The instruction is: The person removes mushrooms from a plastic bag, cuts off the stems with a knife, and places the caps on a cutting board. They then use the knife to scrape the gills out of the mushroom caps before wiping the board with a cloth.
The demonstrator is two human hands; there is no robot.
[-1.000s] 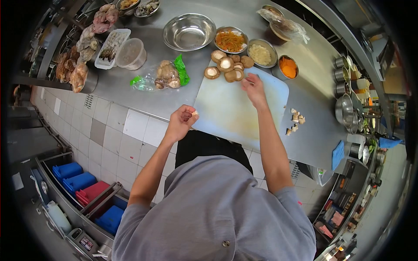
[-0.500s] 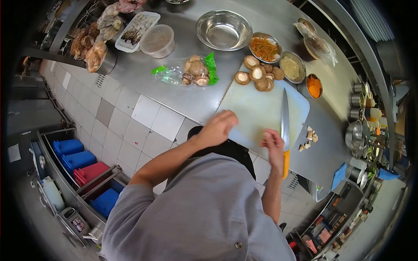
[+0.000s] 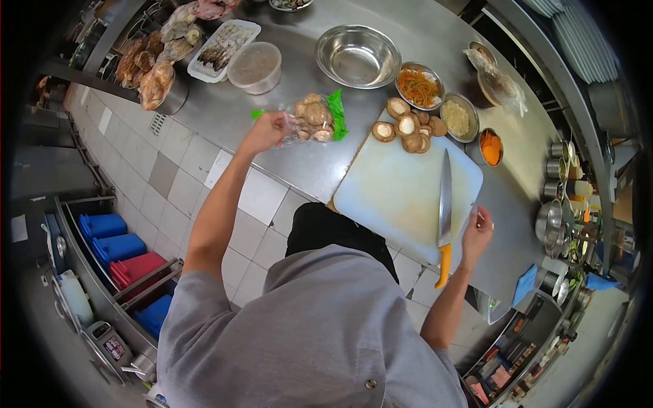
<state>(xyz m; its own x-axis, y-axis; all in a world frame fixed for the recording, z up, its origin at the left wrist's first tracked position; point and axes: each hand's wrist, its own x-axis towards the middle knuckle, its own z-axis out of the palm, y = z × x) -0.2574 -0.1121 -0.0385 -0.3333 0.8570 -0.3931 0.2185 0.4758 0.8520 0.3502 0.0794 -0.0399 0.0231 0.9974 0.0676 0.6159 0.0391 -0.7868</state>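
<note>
My left hand is closed on the loose end of a clear plastic bag of mushrooms with green ends, lying on the steel counter. My right hand is off the right edge of the white cutting board, its fingers curled; a small pale bit shows at the fingertips, too small to name. A knife with a yellow handle lies on the board, its handle over the near edge. Several whole mushrooms, most with pale undersides up, are piled at the board's far edge.
Beyond the board stand a steel bowl, a bowl of orange shreds, a bowl of pale chopped pieces and a cup of carrot slices. A lidded tub and a white tray stand far left.
My left hand has moved from the board's near-left corner out to the bag and taken hold of it. My right hand has moved right, over where the small pale pieces lay.
</note>
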